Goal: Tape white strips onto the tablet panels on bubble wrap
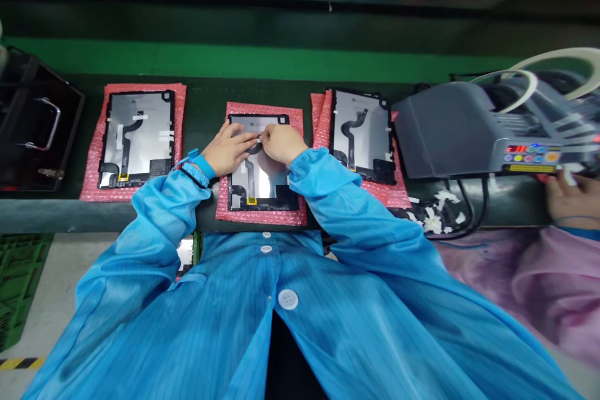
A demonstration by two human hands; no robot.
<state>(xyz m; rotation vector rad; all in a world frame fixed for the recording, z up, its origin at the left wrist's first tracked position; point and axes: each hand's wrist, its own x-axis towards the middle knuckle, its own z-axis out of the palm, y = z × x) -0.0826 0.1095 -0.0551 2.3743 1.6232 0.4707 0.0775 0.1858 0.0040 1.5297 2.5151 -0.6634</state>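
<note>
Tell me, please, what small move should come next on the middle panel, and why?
Probably press the pale strip flat: the left hand and right hand meet on it near the top of the middle panel, lying on pink wrap.

Both hands on middle panel

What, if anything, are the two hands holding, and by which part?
Nothing is clearly held: left hand and right hand press fingertips on the middle panel, at its upper part.

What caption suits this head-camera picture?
Left hand and right hand touch the middle panel on pink bubble wrap, between left panel and right panel.
</note>
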